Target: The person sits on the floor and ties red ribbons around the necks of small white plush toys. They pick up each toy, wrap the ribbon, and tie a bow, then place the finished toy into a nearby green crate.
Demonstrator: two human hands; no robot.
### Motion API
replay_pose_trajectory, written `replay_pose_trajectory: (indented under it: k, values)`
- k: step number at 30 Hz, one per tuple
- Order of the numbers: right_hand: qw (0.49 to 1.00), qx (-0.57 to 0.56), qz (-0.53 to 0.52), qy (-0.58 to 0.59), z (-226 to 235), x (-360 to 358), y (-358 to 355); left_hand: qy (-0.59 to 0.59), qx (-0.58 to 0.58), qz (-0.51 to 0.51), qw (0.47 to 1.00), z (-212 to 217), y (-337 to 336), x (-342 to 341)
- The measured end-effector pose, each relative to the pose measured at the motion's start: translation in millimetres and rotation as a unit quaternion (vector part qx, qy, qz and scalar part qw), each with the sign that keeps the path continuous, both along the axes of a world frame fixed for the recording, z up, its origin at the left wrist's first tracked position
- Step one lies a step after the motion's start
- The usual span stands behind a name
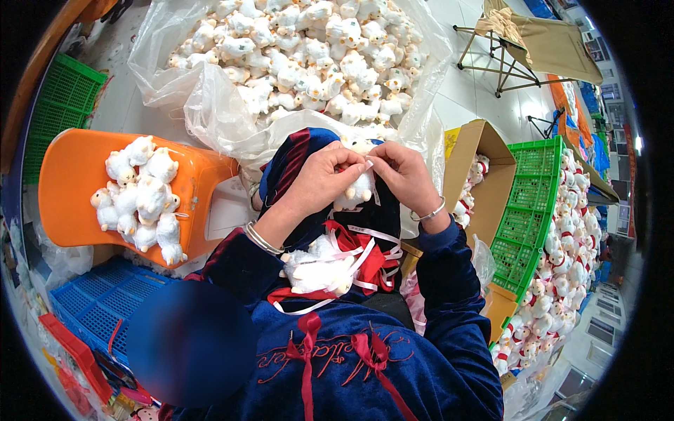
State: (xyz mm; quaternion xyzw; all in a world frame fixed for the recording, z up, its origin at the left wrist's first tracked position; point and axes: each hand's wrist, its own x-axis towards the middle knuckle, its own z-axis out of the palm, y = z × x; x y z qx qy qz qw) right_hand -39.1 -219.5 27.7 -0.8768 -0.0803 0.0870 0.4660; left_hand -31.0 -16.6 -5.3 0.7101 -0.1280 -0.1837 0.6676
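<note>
A small white plush toy is above my lap, between my two hands. My left hand is closed at the toy's neck, its thumb and finger pinched by a thin white ribbon. From the other side my right hand pinches the same ribbon with its fingertips. A bit of red shows under my left fingers; the toy's head is partly covered by the hands. More white plush toys lie on my lap, beside red cloth pieces with white ribbons.
An orange stool at left carries several plush toys. Ahead, a large plastic sheet holds a heap of them. At right stand a cardboard box, a green crate and toys with red collars. A blue crate sits lower left.
</note>
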Motion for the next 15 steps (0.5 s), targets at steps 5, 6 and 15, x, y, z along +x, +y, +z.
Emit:
replay_pose_trajectory:
  k: [5,6,15]
  values:
    - [0.999,-0.015,-0.011,0.034,6.6,7.5,5.0,-0.063,0.012,-0.042,0.997,-4.5,5.9,6.5]
    - [0.999,-0.017,-0.011,0.036,7.3,8.8,5.2,-0.075,0.007,-0.052,0.996,-4.3,7.2,8.2]
    - [0.987,-0.157,0.021,-0.008,29.5,12.4,17.7,-0.159,0.018,-0.073,0.984,-4.0,5.7,11.7]
